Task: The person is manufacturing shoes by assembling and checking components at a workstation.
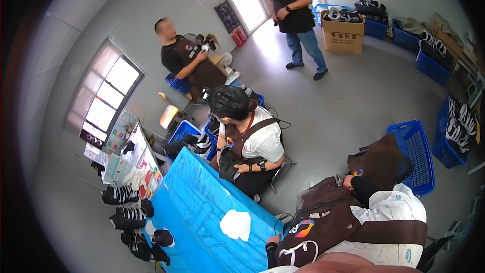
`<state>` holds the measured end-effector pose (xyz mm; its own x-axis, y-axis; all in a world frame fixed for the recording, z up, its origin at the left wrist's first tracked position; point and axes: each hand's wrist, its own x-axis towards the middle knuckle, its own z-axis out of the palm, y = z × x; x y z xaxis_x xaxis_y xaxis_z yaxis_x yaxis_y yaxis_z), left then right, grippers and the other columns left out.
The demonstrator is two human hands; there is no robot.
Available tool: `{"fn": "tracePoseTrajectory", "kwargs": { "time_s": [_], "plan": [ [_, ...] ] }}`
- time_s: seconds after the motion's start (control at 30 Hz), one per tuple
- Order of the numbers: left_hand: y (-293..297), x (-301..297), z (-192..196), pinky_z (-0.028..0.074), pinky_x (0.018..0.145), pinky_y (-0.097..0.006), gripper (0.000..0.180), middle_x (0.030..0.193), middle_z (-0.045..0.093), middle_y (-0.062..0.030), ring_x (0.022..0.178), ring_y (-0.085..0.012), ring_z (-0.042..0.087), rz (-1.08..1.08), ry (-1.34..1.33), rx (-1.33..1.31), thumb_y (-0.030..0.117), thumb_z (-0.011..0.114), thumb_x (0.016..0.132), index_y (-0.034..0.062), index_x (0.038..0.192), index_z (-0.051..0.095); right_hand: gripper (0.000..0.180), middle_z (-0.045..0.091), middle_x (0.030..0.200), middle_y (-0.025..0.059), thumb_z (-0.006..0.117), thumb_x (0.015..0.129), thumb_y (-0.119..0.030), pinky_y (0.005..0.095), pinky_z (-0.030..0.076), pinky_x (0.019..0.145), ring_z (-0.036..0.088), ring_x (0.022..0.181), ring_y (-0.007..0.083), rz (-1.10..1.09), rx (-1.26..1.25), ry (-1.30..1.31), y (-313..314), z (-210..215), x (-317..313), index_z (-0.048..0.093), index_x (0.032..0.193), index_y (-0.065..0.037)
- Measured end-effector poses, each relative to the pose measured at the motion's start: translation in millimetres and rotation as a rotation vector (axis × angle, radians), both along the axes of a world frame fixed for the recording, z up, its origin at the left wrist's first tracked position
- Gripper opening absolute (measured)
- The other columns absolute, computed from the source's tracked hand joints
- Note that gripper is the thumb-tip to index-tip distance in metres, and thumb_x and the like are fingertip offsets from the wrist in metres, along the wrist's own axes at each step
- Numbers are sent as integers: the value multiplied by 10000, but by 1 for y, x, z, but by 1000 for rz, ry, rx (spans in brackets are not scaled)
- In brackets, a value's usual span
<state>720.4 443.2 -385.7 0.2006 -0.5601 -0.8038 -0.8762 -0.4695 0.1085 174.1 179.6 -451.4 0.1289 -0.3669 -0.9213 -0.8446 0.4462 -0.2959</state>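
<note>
My left hand [274, 239], in a dark sleeve, is at the near edge of the table with the blue plastic cover [197, 217]; its fingers are too small to make out. On the cover, a little left of that hand, lies a white flat piece [236, 225], cloth or paper. My right hand [348, 182] is out to the right of my brown apron [316, 222], its fingers closed at a small greyish thing whose kind I cannot tell. Beyond it, brown cloth [379, 156] hangs over a blue basket [417, 159].
A seated person [247, 136] across the table holds dark cloth [229, 164]. Two people stand farther back. Stacks of black-and-white caps [124, 205] line the table's left side. Blue crates [434, 65] and a cardboard box [343, 35] stand along the right wall.
</note>
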Motion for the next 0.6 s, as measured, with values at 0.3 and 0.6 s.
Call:
{"fn": "tracePoseTrajectory", "kwargs": {
  "time_s": [0.3,0.6],
  "plan": [
    [-43,-9,13,503,970,-463,554,1174,695,-242,1140,-388,656,6,-5,80,517,561,895,31,1086,746,297,743,744,83,591,885,-281,361,580,595,722,633,209,221,-153,21,-16,-3,-15,748,790,-47],
    [-197,-65,79,537,846,-440,452,913,745,-176,925,-332,714,75,167,-236,475,622,906,41,928,743,244,734,766,69,575,911,-257,365,534,524,691,608,206,-66,-121,-126,-102,22,-24,752,919,-89]
  ]
}}
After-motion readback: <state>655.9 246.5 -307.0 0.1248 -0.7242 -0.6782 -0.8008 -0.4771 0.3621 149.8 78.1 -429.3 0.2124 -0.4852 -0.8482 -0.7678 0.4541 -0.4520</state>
